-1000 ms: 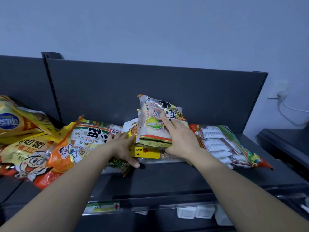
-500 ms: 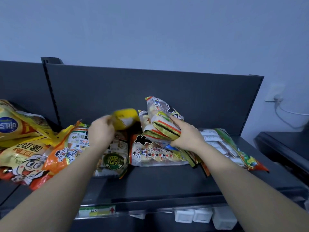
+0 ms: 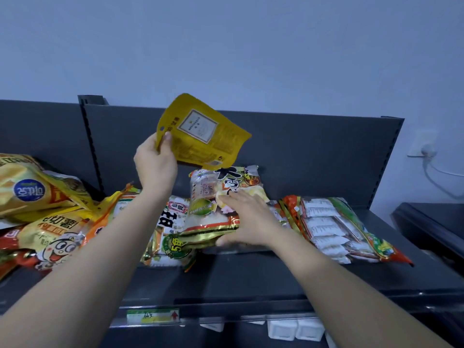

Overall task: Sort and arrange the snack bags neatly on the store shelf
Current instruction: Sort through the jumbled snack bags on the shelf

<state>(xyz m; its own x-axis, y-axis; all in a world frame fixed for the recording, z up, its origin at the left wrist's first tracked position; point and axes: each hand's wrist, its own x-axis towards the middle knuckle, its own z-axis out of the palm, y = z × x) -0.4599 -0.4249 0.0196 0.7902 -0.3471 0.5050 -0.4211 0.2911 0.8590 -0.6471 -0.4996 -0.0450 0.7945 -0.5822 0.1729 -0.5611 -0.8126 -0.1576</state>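
My left hand [image 3: 156, 165] pinches the corner of a flat yellow pouch [image 3: 200, 136] and holds it up in the air before the shelf's back panel, its printed back toward me. My right hand [image 3: 247, 221] lies on a rice-cracker bag [image 3: 213, 209] with a green round label, thumb under its front edge, fingers spread on top. That bag lies on top of other bags in the middle of the dark shelf [image 3: 251, 275]. A cracker bag with an orange edge [image 3: 331, 227] lies to the right.
Orange and yellow snack bags [image 3: 50, 222] are heaped at the left, with a blue-logo yellow bag [image 3: 30, 192] on top. A price tag [image 3: 153, 316] sits on the shelf's front rail. A wall socket with a cable [image 3: 424, 149] is at the right.
My left hand pulled the yellow pouch out from under the bags and raised it. My right hand tipped the rice-cracker bag up, then laid it back flat on the pile.
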